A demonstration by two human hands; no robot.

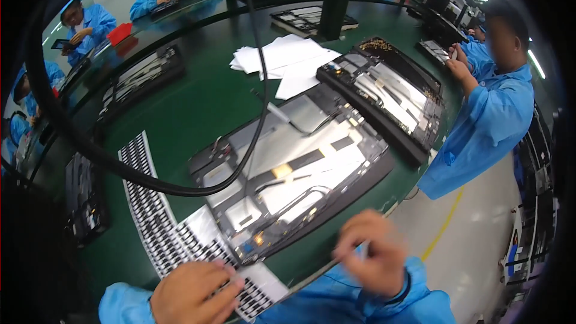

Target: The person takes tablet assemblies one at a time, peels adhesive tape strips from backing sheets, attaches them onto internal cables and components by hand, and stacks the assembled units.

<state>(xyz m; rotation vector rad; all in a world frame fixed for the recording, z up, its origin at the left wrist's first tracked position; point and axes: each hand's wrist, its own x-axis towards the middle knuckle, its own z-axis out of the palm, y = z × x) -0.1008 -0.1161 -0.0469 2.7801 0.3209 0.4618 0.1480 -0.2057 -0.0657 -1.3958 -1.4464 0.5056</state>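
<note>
My left hand lies knuckles up over the near end of a white sheet of small black stickers, its bent fingers pressed together on the sheet; the thumb is hidden. To the right, in front of the table edge, my right hand is raised with curled fingers. Motion smears it, so whether it holds anything cannot be told. A dark cuff circles that wrist. Beyond both hands lies an opened flat electronic device, with metal plates, black cables and gold tape in its dark frame. Another sticker sheet reaches along its left side.
A thick black cable loops across the view above the device. White paper sheets lie farther back. Another opened device stands at the right, with a dark tray of small parts behind. A blue-coated person works nearby.
</note>
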